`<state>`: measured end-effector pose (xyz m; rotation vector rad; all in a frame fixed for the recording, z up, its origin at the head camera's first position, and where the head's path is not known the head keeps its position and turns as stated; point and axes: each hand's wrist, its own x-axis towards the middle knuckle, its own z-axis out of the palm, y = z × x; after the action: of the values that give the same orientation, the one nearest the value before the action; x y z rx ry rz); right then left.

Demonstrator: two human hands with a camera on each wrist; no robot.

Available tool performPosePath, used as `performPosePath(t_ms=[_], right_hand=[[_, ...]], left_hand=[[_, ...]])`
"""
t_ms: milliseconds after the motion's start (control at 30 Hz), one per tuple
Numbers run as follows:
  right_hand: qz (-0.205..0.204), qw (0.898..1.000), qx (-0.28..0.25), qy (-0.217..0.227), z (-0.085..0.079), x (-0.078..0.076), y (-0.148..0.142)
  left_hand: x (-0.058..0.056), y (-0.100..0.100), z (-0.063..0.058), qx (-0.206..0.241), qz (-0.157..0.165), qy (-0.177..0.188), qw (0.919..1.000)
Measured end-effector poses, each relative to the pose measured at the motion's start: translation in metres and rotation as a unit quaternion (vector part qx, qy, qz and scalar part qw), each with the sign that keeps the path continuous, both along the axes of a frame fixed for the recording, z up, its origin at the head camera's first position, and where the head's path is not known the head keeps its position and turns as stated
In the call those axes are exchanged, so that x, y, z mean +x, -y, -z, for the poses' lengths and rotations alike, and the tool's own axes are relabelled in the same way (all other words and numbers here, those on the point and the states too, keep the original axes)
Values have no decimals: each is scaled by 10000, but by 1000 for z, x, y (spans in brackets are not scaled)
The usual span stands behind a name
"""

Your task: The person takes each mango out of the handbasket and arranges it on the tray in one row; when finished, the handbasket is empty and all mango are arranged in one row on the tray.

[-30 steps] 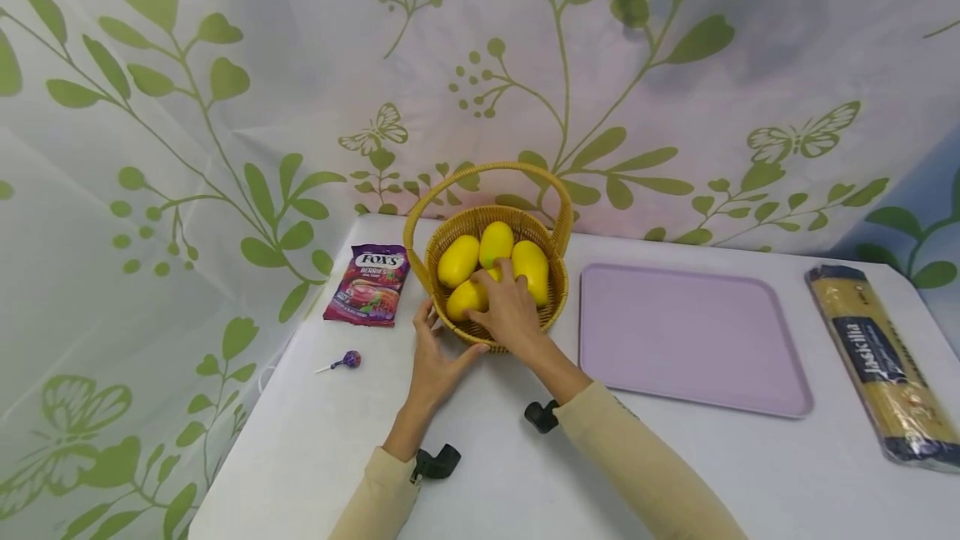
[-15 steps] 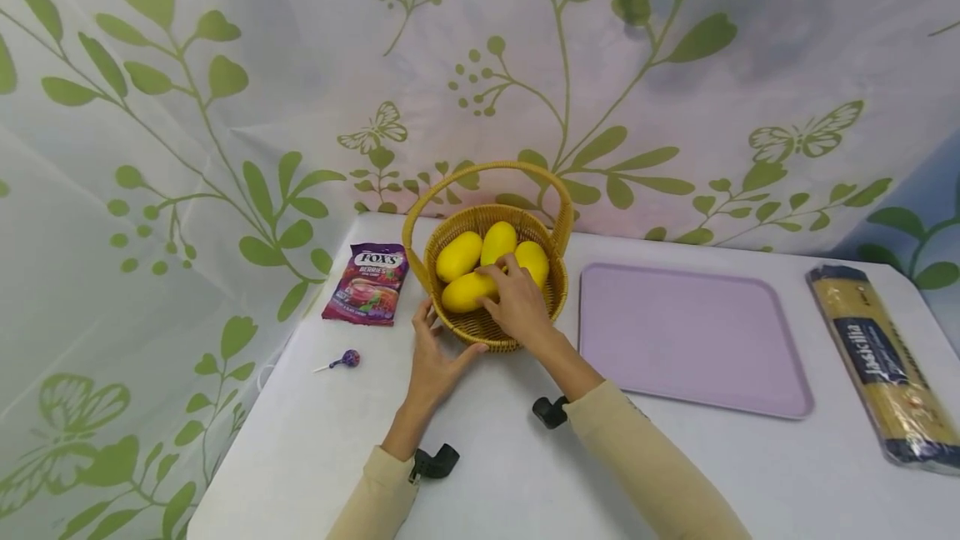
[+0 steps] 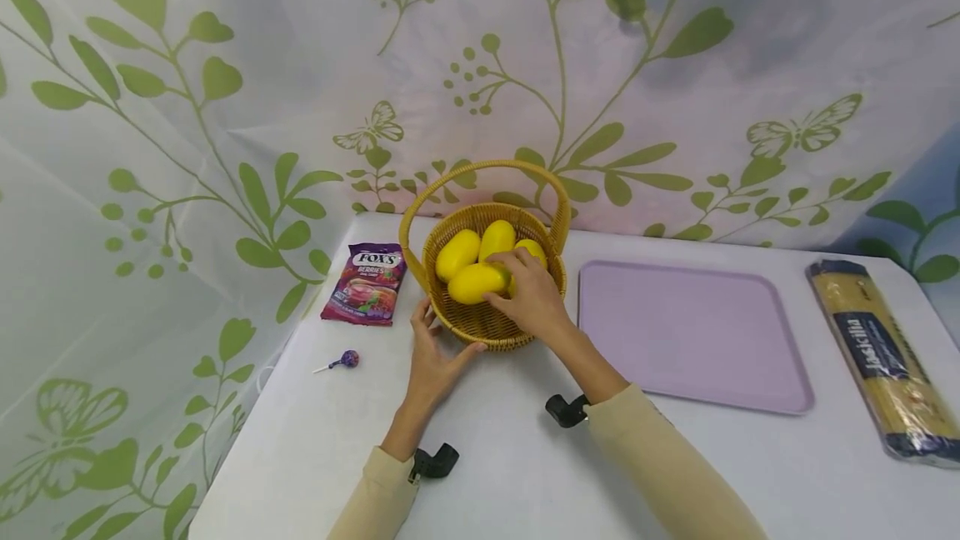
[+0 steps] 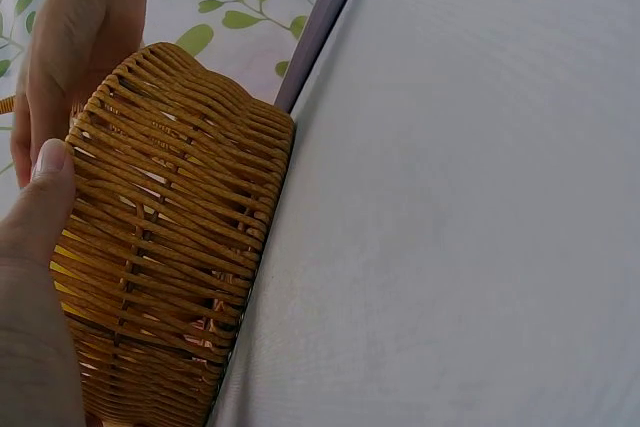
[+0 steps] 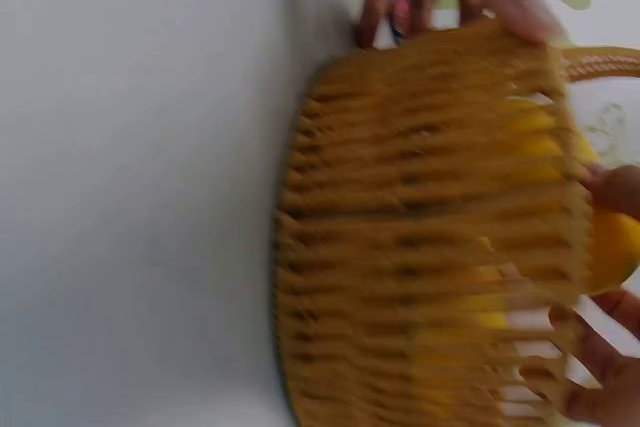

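Note:
My right hand is inside a woven yellow-brown basket, gripping the right end of a yellow mango between thumb and fingers. This mango lies across the front of several others, such as one mango at the left and one mango at the back. Another, to the right, is partly covered by the right hand. My left hand holds the basket's front left side. In the left wrist view its thumb rests on the basket rim; its fingers are mostly hidden.
Left of the basket lie a purple candy bag and a wrapped lollipop. To its right is a flat lilac tray, then a pack of spaghetti. The basket's tall handle arches over it, close to the patterned backdrop.
My right hand has drawn back a little to the right, and the front mango has shifted right and up with it, uncovering more of the basket's floor. The left hand stays on the basket.

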<state>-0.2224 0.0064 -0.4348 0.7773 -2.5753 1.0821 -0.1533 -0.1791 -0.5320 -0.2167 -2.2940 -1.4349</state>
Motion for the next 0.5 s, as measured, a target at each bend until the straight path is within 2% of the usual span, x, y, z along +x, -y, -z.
performPosePath(t_ms=[200,500], right_hand=[[-267,9973,-677,72,-23,6,-26],[-201,9912,-1305,66,-54,21,-68]], left_hand=[[0,-1,-2,32,-9,-41,10000],[2,-3,-3,250,-14,87,9996]])
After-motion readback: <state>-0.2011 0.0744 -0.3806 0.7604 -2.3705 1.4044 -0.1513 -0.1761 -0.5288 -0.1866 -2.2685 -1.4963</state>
